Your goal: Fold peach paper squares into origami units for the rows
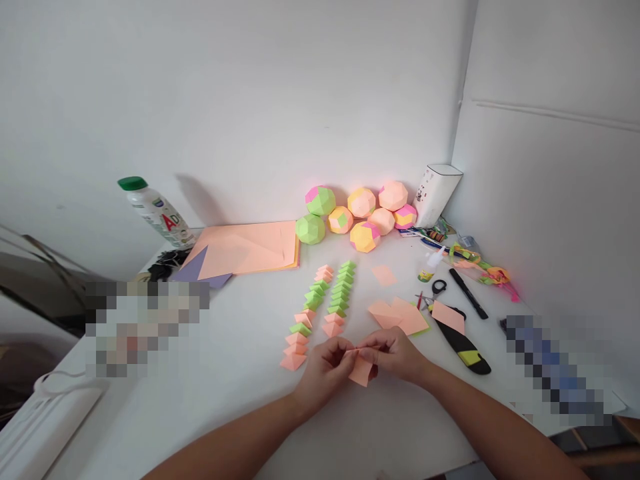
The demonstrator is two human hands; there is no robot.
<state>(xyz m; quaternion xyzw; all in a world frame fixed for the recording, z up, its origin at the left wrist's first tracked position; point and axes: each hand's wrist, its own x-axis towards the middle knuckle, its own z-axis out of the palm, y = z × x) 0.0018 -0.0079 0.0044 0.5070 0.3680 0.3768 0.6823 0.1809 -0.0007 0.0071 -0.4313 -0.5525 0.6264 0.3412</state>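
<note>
The left hand [326, 368] and the right hand [400, 355] meet over the near part of the bench [240, 400], fingertips almost touching. Each grip is pressed together, thumb against fingers, and both pinch the same peach slip [361, 373] along its far edge; its free part hangs toward 6 o'clock. The fingers partly hide the far edge, so I cannot tell how it is folded.

Taking the hands as the clock's centre, a left row [300, 329] of folded papers lies at 10 o'clock: peach at both ends, with green and peach between. A right row [340, 293] runs beside it at 11, mostly green, with peach at its near end. At 12, well apart from the hands, eight paper balls [365, 237] sit clustered by the wall [250, 100], in peach, green, yellow and pink.

A loose square [384, 275] lies just past 12. Near the right hand, between 1 and 2, is a paper pile [407, 317], mostly peach with a green edge showing. Beyond it are scissors [439, 287], and at 1 the glue [427, 268] stands upright. A black pen [469, 293] lies at 2. At 3 is a black-and-yellow tool [469, 357], a peach piece [449, 317] across its far end.

Between 10 and 11 are stacked sheets [245, 243], peach on top; a bottle [160, 213] with a green cap stands past them at 10.
</note>
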